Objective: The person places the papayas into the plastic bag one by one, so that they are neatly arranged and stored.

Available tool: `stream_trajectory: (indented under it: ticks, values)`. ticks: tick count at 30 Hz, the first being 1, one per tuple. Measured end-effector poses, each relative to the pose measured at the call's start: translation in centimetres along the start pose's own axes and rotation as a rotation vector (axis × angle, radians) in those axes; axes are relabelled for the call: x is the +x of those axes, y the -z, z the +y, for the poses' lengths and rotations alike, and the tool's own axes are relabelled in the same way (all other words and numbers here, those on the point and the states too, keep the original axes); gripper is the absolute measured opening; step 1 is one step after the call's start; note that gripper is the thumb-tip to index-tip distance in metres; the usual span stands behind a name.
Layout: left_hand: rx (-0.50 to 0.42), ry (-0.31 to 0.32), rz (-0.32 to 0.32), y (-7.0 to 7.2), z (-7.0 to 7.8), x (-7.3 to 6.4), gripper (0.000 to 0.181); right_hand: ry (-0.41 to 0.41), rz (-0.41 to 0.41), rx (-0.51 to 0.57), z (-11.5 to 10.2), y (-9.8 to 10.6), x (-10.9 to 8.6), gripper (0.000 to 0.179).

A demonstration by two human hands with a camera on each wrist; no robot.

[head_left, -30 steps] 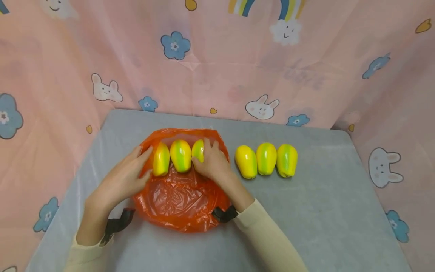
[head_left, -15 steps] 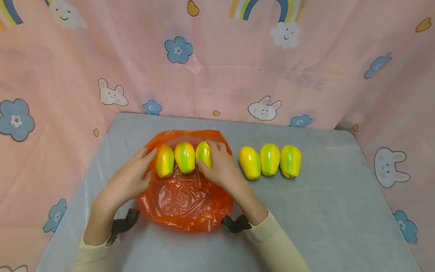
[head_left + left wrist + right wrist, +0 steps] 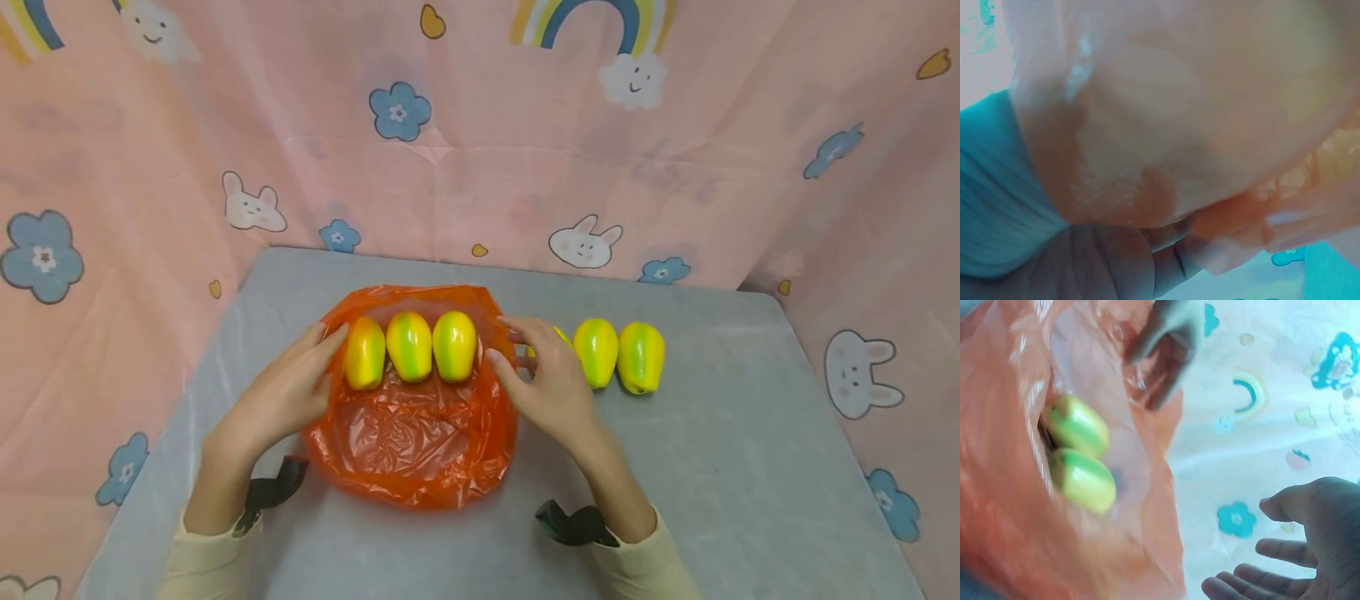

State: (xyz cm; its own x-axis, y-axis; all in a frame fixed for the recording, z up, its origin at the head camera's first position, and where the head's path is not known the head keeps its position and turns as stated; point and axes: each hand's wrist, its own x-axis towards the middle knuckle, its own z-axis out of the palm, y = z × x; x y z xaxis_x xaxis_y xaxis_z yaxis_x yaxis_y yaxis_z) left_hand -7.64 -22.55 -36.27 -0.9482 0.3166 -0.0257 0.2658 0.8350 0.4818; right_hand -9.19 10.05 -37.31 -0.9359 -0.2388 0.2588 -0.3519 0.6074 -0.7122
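An orange-red plastic bag [image 3: 405, 467] lies with its mouth spread toward me. Three shiny yellow papaya-like fruits with green stripes sit side by side in it: the left one [image 3: 364, 354], the middle one [image 3: 409, 347] and the right one [image 3: 454, 347]. My left hand [image 3: 277, 400] holds the bag's left rim, with film covering part of the fingers [image 3: 1169, 265] in the left wrist view. Just off the bag's right edge is my right hand [image 3: 551, 387], its fingers [image 3: 1272, 581] apart and holding nothing. It partly covers the nearest fruit [image 3: 562, 336] of the outside row.
Two more such fruits, a middle one [image 3: 596, 353] and an end one [image 3: 641, 358], lie right of the bag on the grey tabletop [image 3: 735, 450]. A pink printed curtain [image 3: 480, 183] hangs behind and along both sides. Dark straps [image 3: 577, 525] sit at both wrists.
My right hand has let go of the right-hand fruit in the bag and moved right, out past the bag's edge. My left hand stays at the left rim. The view has shifted slightly.
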Motion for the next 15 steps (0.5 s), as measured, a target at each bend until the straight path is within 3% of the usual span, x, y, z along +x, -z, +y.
stream_trajectory:
  ticks: [4, 15]
  values:
    - [0.009, 0.001, 0.009, 0.1, 0.0, -0.1, 0.071, 0.006, 0.059, 0.039, 1.0, 1.2, -0.7, 0.045]
    - [0.005, 0.047, -0.034, 0.2, 0.3, 0.0, 0.072, 0.008, 0.142, -0.033, 3.5, 3.5, -1.3, 0.045]
